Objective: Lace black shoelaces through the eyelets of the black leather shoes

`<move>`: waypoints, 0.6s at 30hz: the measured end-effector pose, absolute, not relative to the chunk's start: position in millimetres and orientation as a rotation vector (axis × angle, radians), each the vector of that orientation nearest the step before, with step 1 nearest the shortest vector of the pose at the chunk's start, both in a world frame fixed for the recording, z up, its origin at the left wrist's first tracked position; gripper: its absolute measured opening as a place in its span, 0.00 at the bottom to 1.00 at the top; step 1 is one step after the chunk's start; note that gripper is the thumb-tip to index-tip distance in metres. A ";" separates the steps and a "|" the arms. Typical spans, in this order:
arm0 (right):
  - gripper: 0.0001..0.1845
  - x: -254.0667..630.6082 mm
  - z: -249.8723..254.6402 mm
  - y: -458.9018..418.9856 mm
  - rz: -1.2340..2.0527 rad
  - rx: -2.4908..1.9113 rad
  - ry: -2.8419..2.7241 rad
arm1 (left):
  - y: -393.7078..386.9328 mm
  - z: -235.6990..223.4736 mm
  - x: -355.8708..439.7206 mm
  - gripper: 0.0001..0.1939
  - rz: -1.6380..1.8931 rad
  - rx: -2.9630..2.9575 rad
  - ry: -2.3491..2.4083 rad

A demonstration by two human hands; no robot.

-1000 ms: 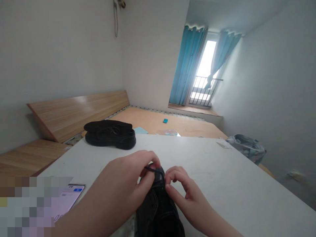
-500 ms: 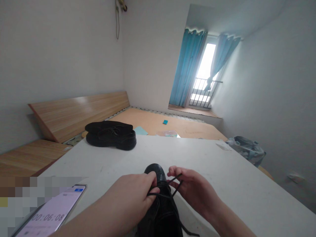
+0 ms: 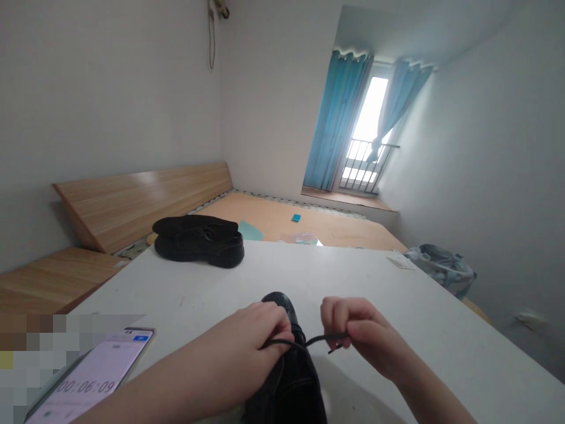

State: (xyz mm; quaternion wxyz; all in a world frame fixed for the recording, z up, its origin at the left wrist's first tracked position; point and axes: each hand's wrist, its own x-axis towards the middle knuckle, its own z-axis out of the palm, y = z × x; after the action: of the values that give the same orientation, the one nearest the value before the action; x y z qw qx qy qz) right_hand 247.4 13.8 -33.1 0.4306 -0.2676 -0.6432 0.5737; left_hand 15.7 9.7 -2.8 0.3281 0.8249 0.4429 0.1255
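A black leather shoe [image 3: 286, 377] stands on the white table [image 3: 397, 306] right in front of me, toe pointing away. My left hand [image 3: 256, 338] is closed over the shoe's upper and pinches one end of its black lace [image 3: 315, 340]. My right hand [image 3: 357, 333] is closed on the other end of the lace, just right of the toe. The lace runs taut between the two hands. A second black shoe [image 3: 198, 240] lies at the far left of the table.
A phone [image 3: 92, 377] with a running timer lies near my left forearm. Beyond the table are a bare wooden bed frame [image 3: 309, 221], a bag [image 3: 441, 268] on the right, and a window with blue curtains [image 3: 338, 123].
My hands have drawn apart over the shoe and pulled the lace tight between them. The right hand moved right. The phone timer ticked on.
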 end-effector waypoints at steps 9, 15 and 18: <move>0.17 235.0 -38.2 10.9 0.962 -1.163 -2.085 | 2.1 -1.3 16.8 0.08 0.239 2.273 1.302; 0.09 225.3 -47.7 13.3 0.982 -1.132 -2.108 | -4.2 8.5 18.0 0.09 0.234 2.164 1.189; 0.09 222.3 -47.0 9.3 0.910 -1.106 -2.142 | -5.9 15.0 17.9 0.08 0.354 1.975 1.080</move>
State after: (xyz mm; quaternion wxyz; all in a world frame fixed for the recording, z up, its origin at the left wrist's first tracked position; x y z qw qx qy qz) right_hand 222.3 9.3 -47.0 0.2786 -0.4120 -0.7984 0.3393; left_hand 17.9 -5.9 15.0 0.4181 0.7874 0.4306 0.1409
